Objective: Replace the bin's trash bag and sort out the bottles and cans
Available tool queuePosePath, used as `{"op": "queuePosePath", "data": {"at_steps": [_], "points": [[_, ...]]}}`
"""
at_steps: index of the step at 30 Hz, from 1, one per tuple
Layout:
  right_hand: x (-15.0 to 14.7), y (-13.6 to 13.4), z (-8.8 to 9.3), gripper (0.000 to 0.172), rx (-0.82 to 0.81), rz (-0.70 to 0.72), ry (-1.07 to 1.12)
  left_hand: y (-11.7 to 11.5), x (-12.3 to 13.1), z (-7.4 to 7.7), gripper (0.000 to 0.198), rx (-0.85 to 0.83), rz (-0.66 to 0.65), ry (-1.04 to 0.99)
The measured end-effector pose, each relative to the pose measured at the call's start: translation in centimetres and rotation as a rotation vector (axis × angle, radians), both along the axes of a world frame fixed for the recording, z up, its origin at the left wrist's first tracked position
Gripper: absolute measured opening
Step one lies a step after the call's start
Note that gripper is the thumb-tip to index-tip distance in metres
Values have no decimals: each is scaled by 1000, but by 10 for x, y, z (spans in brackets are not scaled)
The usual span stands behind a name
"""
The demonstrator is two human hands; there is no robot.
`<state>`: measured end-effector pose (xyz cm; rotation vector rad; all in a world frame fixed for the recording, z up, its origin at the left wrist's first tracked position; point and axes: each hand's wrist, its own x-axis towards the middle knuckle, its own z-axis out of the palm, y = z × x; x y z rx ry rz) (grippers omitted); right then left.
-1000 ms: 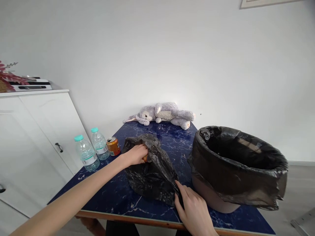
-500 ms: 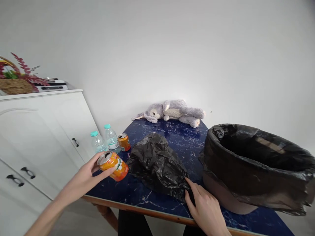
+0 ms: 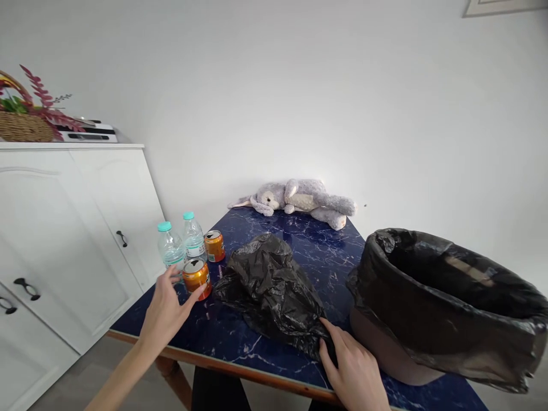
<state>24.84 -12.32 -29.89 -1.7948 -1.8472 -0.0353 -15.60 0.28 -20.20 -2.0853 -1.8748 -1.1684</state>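
- Left hand (image 3: pixel 165 311): fingers and thumb stood apart about the nearer orange can (image 3: pixel 196 279), upright on the blue table (image 3: pixel 325 251)
- Right hand (image 3: pixel 353 365): clamped on the black bag (image 3: pixel 274 285), which lay between can and bin (image 3: pixel 428 319)

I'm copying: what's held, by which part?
Right hand holds crumpled black plastic bag by its near right corner. Left hand, open around round orange metal can, holds nothing.

Print on 2 cans (image 3: pixel 196 279), 2 bottles (image 3: pixel 194 237): illegible.

A plush rabbit (image 3: pixel 305 201) and flower basket (image 3: pixel 25 127) suggest a home.
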Motion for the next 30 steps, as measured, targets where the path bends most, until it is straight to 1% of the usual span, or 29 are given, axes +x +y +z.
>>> {"op": "queuePosePath", "data": {"at_steps": [1,2,3,5,7,10,14,18,24,27,30], "points": [[0,0,0,46,1,-1,2,-8,1,-8,76,65,1,12],[0,0,0,46,-2,-1,3,-15,2,-15,67,78,-29,24],[0,0,0,46,-4,-2,5,-20,3,-21,57,39,-86,33],[-1,-1,1,45,-8,-6,4,-24,7,-30,44,-106,-231,36],[-1,-1,1,45,-3,-7,0,-19,11,-35,44,-193,-312,16],[0,-1,1,45,6,-4,-2,-4,16,-39,51,-183,-332,-14],[0,0,1,46,-16,-1,8,10,17,-46,53,-153,-338,-20],[1,0,1,47,-47,1,31,14,14,-51,57,-174,-312,-25],[1,0,2,49,-86,2,55,18,9,-56,56,-239,-322,-66],[2,0,1,50,-92,2,58,19,8,-58,54,-221,-306,-87],[2,1,1,49,-63,8,64,16,9,-55,50,-208,-308,-100]]}}
